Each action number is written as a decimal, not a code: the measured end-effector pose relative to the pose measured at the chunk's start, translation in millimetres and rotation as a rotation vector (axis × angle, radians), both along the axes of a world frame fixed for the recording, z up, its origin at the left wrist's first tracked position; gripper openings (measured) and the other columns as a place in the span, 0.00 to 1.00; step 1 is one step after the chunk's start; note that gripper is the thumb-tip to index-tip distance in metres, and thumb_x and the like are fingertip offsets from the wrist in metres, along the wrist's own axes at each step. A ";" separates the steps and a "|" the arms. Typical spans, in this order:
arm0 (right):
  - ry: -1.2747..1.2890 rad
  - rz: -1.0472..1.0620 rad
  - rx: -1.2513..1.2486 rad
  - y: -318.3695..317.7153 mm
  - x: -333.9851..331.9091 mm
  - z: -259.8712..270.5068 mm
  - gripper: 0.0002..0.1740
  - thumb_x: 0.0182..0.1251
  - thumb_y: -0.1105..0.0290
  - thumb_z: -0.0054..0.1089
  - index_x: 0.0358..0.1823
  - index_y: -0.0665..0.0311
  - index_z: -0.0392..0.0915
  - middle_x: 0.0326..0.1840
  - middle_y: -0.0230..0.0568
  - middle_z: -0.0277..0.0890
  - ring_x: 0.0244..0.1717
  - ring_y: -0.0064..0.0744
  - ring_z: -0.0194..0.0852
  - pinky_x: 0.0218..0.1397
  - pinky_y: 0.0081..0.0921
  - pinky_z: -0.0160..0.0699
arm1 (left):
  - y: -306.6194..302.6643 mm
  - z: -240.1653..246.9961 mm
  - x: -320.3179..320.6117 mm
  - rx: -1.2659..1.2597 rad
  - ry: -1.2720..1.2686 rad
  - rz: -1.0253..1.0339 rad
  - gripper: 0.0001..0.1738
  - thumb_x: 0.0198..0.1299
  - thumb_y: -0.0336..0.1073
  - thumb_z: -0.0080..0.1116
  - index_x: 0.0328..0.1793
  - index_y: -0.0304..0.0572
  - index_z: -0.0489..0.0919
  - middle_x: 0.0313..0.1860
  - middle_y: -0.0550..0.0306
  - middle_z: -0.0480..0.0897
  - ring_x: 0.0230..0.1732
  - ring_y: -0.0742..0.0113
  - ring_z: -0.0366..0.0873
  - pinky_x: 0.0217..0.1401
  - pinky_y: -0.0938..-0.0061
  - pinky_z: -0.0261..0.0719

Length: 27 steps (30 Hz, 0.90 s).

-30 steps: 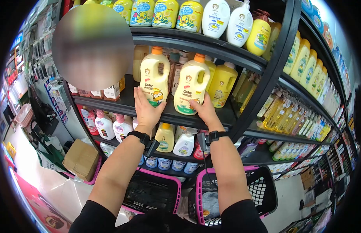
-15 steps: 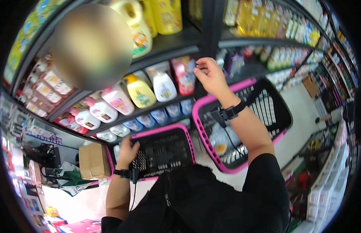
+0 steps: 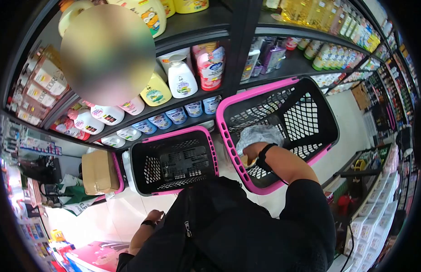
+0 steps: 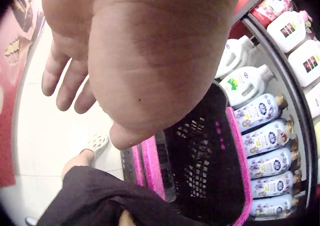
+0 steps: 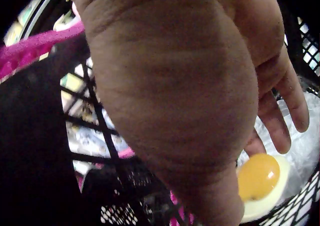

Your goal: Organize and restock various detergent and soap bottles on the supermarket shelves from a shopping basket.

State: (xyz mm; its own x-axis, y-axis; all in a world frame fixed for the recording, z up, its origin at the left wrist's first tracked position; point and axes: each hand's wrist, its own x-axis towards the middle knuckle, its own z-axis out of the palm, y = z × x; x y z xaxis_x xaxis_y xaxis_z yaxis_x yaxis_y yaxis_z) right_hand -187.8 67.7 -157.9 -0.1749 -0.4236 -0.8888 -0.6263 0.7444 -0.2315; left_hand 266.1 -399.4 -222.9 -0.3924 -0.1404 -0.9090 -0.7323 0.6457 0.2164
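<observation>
My right hand (image 3: 253, 149) reaches down into the right-hand black basket (image 3: 223, 129) with a pink rim. In the right wrist view its fingers are spread and fairly straight beside a glossy thing shaped like a fried egg (image 5: 259, 178), orange dome on white. The thumb lies right at its edge. Crumpled clear plastic (image 5: 300, 153) spreads beneath and behind the fingers. My left hand (image 3: 153, 216) hangs low at my side over the floor, fingers loose and holding nothing. Nearest to it is the left-hand pink-rimmed basket (image 3: 173, 134).
Shelves of bottles rise in front, with a white pump bottle (image 3: 181, 80) and blue bottles (image 4: 265, 138) low down. A cardboard box (image 3: 99, 172) sits left of the baskets. Stacked white packs (image 3: 372, 213) stand at the right. A cream bottle (image 3: 149, 17) is on the upper shelf.
Both hands have left the two cream bottles on the shelf. My right hand has come down into the right basket; the left has dropped past the left basket to my side. The view has tilted downward.
</observation>
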 end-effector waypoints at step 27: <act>0.698 0.053 -0.617 36.0 -1.8 217.2 0.17 0.56 0.55 0.62 0.38 0.60 0.75 0.25 0.51 0.80 0.30 0.59 0.80 0.36 0.53 0.78 | 22.8 113.3 -194.0 0.055 0.899 0.215 0.33 0.63 0.44 0.66 0.69 0.33 0.71 0.49 0.45 0.84 0.46 0.59 0.83 0.53 0.66 0.82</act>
State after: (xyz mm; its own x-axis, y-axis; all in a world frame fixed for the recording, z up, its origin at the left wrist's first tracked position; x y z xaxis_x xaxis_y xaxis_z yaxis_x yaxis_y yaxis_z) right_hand -189.6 103.7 59.3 -0.5520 -0.8082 -0.2050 -0.8020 0.5819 -0.1348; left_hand 72.1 -376.5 -109.5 -0.9240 -0.2577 -0.2825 -0.3767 0.4869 0.7880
